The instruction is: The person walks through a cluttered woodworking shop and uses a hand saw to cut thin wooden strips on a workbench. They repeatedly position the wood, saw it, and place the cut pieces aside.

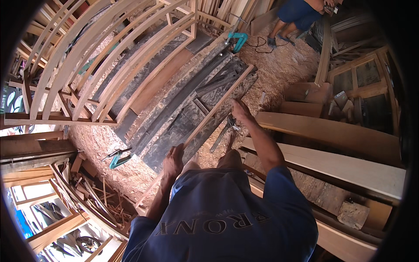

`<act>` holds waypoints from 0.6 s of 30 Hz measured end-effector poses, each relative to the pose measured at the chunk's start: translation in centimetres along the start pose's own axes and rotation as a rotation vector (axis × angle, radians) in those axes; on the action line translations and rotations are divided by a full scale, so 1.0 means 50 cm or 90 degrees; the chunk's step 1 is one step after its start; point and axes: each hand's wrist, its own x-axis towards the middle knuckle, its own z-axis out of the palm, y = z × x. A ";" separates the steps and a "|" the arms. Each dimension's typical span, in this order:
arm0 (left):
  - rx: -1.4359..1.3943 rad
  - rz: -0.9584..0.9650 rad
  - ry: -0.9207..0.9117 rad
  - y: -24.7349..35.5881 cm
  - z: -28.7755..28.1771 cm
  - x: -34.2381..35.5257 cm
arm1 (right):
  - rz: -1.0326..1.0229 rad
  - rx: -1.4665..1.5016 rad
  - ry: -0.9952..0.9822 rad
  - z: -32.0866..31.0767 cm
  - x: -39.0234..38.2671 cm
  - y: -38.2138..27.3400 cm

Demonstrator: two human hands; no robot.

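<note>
A long, narrow wooden strip [211, 111] runs diagonally from beside my left leg over a dark, worn work board [161, 129]. My left hand [173, 159] is closed around its lower part. Farther up, my right hand [239, 109] has curled fingers at the strip's right side and seems to grip it; the fingertips are partly hidden. A teal C-clamp [240, 40] is on the board's far end, and another [114, 160] lies near the board's lower left.
A curved slatted wooden frame [65, 111] fills the upper left. Long planks [327, 163] lie on my right, with a panelled frame [373, 91] behind. Offcuts [94, 192] pile at lower left. A co-worker [292, 15] stands at the top right on a shaving-strewn floor [288, 59].
</note>
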 end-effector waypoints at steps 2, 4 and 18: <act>0.023 -0.015 0.018 0.021 0.026 0.024 | -0.008 -0.137 0.064 -0.066 0.093 0.046; 0.030 -0.021 0.055 0.047 0.052 0.059 | -0.047 -0.204 0.086 -0.127 0.182 0.086; 0.037 0.065 0.128 0.291 0.291 0.405 | -0.191 -0.167 -0.035 -0.187 0.156 0.335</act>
